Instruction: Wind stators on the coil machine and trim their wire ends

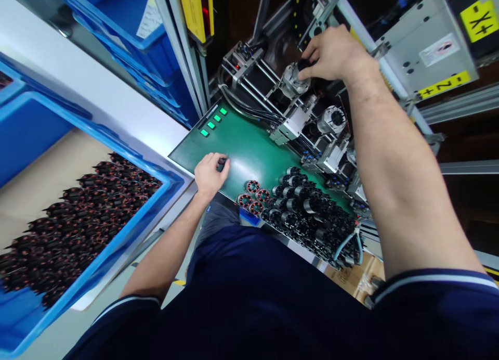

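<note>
My right hand reaches into the machine at the upper right. Its fingers are closed round a small black part, at the top of a round metal fixture. My left hand is over the left side of the green work mat, fingers curled. Something dark shows between its thumb and forefinger, too small to make out. Several round motor stators with orange windings lie by the near edge of the mat. Beside them is a dense pile of black and silver round parts.
A blue bin on the left holds many black parts with orange windings. Stacked blue crates stand behind it. A second round fixture sits close to my right forearm. Blue-handled pliers lie at the pile's right end.
</note>
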The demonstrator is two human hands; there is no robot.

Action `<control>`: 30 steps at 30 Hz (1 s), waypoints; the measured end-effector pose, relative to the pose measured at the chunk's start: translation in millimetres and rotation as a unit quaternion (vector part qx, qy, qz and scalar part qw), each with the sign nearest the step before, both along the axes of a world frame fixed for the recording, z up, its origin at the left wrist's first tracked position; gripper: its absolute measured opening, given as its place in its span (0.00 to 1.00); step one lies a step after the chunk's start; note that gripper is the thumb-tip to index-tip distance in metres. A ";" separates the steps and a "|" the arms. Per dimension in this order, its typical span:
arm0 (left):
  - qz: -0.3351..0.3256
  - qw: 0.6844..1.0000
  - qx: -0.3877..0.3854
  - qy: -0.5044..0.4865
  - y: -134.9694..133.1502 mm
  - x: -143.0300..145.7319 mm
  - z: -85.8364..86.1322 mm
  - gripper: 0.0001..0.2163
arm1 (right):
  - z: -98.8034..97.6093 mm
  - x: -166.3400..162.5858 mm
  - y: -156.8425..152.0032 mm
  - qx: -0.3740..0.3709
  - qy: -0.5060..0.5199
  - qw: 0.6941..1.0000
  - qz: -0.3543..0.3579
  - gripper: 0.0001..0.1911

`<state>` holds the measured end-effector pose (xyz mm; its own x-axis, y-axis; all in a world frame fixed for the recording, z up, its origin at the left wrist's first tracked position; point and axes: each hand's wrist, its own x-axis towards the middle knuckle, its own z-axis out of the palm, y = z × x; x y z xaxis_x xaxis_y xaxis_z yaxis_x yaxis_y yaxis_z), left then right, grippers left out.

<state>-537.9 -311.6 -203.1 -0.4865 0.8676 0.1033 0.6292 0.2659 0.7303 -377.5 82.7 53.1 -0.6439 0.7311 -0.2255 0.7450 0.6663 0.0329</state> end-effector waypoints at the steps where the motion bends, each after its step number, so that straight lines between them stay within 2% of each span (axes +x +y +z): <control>1: -0.001 1.000 0.001 0.001 0.0 0.0 0.1 0.08 | -1.4 1.5 1.8 -0.004 0.009 1.000 -0.011 0.43; 4: 0.000 1.000 0.002 0.003 0.0 0.2 0.3 0.07 | -3.7 5.5 -2.0 -0.017 0.053 0.998 -0.033 0.44; 7: 0.003 1.000 0.002 0.006 -0.3 0.6 -0.1 0.07 | -1.6 6.8 -15.4 -0.011 0.070 0.997 -0.028 0.38; 10: 0.002 1.000 0.003 0.006 -0.4 0.8 -1.2 0.08 | 2.2 5.2 -28.8 0.006 0.056 0.998 -0.028 0.33; 15: 0.004 1.000 0.001 0.001 -0.8 0.0 -2.2 0.07 | 3.3 -3.9 -41.6 0.017 0.009 1.000 -0.017 0.31; 19: 0.008 1.000 -0.004 0.000 0.0 -0.1 -1.7 0.07 | 1.2 -11.2 -65.3 -0.018 -0.089 0.994 -0.053 0.45; 21: 0.007 1.000 -0.007 -0.002 0.4 0.4 -1.3 0.07 | 0.9 -1.6 -86.7 -0.026 -0.048 0.997 -0.048 0.51; 23: 0.006 1.000 -0.008 -0.007 0.1 0.5 -0.9 0.07 | 1.7 24.8 -113.9 -0.023 0.050 0.998 -0.009 0.50; 26: 0.003 1.000 -0.002 -0.018 -1.0 -2.7 0.0 0.07 | 5.3 95.8 -167.0 -0.056 0.178 0.981 0.047 0.40; 28: 0.000 1.000 0.003 -0.031 0.4 -5.4 2.3 0.07 | 7.0 154.7 -211.6 -0.095 0.215 0.971 0.031 0.38; 30: -0.010 0.998 0.012 -0.053 5.2 -2.6 9.0 0.08 | 3.8 211.1 -260.4 -0.096 0.219 0.970 -0.036 0.36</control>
